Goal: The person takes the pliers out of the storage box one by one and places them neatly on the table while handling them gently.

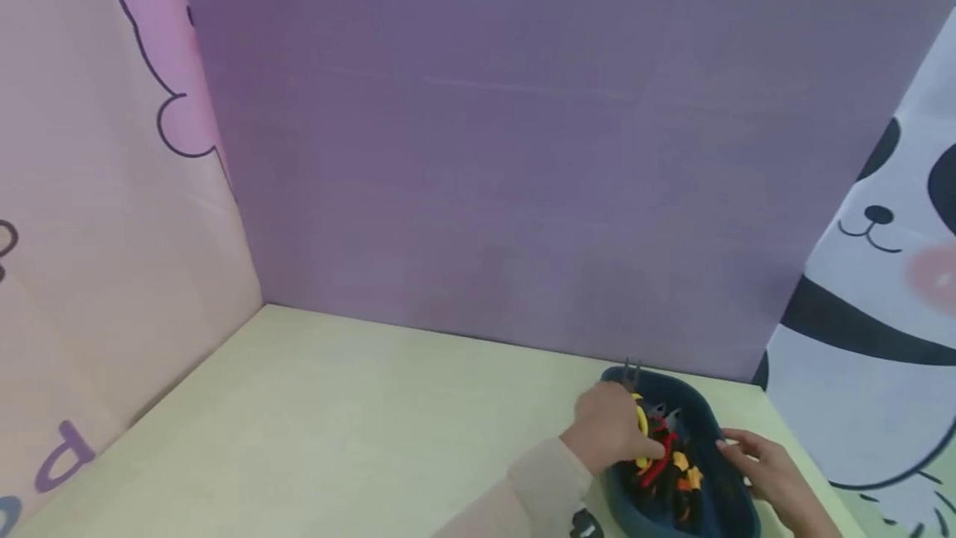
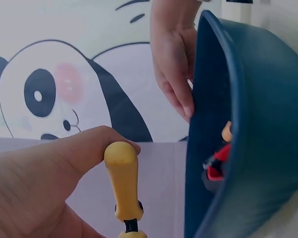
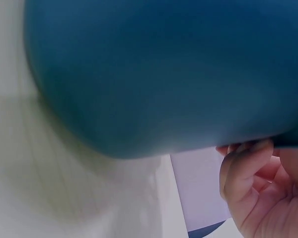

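On the table at the right stands a dark blue oval basin [image 1: 735, 505] holding several tools, among them a red-handled one [image 1: 657, 468]. My left hand [image 1: 608, 426] reaches over the basin's left side and grips yellow-handled pliers [image 2: 123, 181], whose two thin prongs point up past the hand toward the far rim. One rounded yellow handle end shows beside the thumb in the left wrist view. My right hand [image 1: 765, 467] holds the basin's right rim with its fingertips; in the right wrist view its fingers [image 3: 251, 168] are bent at the rim.
Small orange and yellow pieces [image 1: 687, 476] lie in the basin among dark tools. The pale table [image 1: 336, 430] spreads to the left. A purple wall [image 1: 493, 189] rises behind it, with a panda-print panel [image 1: 881, 297] along the right.
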Demonstrator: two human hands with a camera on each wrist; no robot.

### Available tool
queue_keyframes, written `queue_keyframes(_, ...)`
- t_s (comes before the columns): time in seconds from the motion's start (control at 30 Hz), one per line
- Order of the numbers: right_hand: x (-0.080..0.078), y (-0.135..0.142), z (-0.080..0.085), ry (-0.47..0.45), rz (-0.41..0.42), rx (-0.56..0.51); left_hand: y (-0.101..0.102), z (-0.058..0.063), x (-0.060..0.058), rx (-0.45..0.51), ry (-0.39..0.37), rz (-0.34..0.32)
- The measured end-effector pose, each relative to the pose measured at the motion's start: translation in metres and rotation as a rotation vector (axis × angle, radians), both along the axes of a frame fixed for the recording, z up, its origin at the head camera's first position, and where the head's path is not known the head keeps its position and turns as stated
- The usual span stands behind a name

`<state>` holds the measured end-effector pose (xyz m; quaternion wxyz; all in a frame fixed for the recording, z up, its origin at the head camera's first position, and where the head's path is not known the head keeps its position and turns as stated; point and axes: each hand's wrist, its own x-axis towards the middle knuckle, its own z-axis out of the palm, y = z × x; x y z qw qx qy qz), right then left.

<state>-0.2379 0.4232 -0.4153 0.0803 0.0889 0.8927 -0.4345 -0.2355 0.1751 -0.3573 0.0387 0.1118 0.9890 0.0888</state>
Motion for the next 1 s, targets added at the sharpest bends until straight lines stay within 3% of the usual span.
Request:
queue_keyframes(0.17, -0.003, 0.002, 0.007, 0.015, 0.000, 0.017, -0.010, -0.003, -0.009, 0.021, 0.038, 0.010)
queue_keyframes(0.43, -0.008, 0.000, 0.003, 0.026, -0.015, -0.010, -0.029, -0.014, -0.022, 0.071, 0.059, 0.028)
queue_keyframes(0.6, -0.010, -0.001, 0.000, 0.039, -0.013, -0.023, -0.038, -0.027, -0.032, 0.117, 0.034, 0.051)
queue_keyframes(1.0, -0.014, -0.006, -0.001, -0.009, 0.001, -0.011, -0.058, -0.052, -0.044, 0.066, -0.026, 0.064)
